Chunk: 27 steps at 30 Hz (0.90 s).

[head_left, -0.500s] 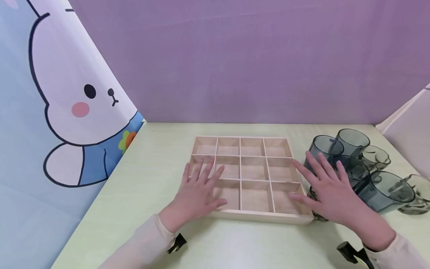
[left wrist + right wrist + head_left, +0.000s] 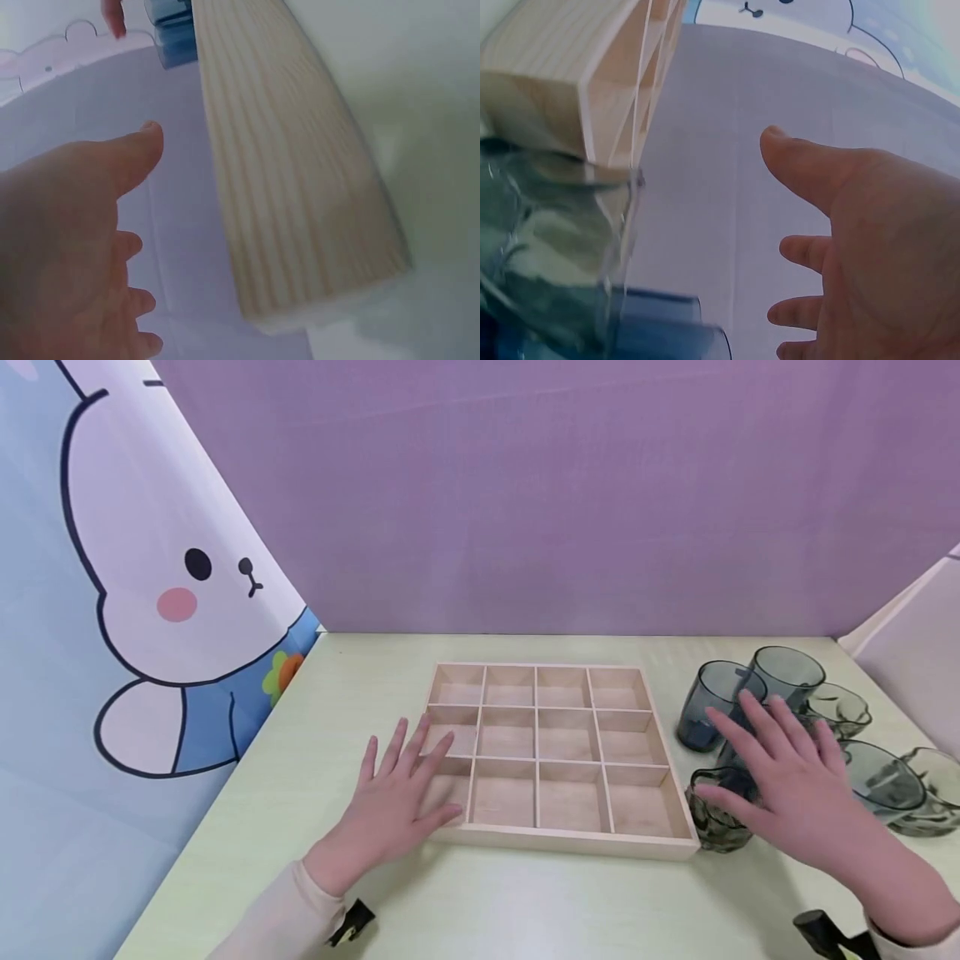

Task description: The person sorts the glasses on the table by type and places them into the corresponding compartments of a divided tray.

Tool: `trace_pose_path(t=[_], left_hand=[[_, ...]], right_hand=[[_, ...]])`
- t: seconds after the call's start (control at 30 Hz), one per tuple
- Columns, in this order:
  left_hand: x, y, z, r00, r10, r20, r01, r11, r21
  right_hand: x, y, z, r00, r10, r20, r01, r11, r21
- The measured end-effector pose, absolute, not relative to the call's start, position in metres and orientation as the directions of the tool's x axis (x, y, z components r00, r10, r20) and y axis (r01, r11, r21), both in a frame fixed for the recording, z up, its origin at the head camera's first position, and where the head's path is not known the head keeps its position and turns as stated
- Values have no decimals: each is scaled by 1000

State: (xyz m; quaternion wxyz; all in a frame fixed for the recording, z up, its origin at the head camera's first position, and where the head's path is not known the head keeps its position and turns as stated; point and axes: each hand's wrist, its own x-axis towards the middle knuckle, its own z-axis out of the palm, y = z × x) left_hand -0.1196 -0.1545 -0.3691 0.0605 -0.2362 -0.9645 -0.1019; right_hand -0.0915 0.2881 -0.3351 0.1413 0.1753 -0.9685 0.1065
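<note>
A shallow wooden divided box (image 2: 573, 842) with several square compartments lies on the table, nothing in those I can see. Over its left front corner hovers my left hand (image 2: 390, 814), fingers spread and holding nothing; the left wrist view shows it apart from the box's side wall (image 2: 300, 180). My right hand (image 2: 806, 793) is above a group of tinted drinking glasses to the right of the box, its fingers spread and hiding some of them. A wavy-sided glass (image 2: 720, 827) stands beside the box's right front corner, and a straight blue-grey glass (image 2: 701, 727) stands behind it.
More glasses stand at the right: a tall straight one (image 2: 791, 668), a wavy one (image 2: 840, 710), a straight one (image 2: 888, 781) and a wavy one (image 2: 933, 802). A purple cloth backdrop (image 2: 570, 510) rises behind the pale table (image 2: 337, 710). A rabbit-print cloth (image 2: 150, 635) hangs at the left.
Both hands have moved outward: the left hand shifted left, off the middle compartments, and the right hand moved right, from the box's edge to over the glasses. The box and glasses have stayed put.
</note>
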Motion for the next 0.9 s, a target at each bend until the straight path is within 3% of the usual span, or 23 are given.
trace_pose_path(t=[0.3,0.67,0.9], left_hand=[[-113,-179,-382,-901,386,198,428,865,263],[-105,-192,-398,-880,421,218,474,803,361],[-106,-196,-404,-869,444,220,495,763,415]], right_hand=[[-90,320,-332,-918,-203,342,-278,942,-188],[-81,355,-337,-902,-74,425,-210,936,-282],[-77,377,-351,-898,29,440,-190,874,-446]])
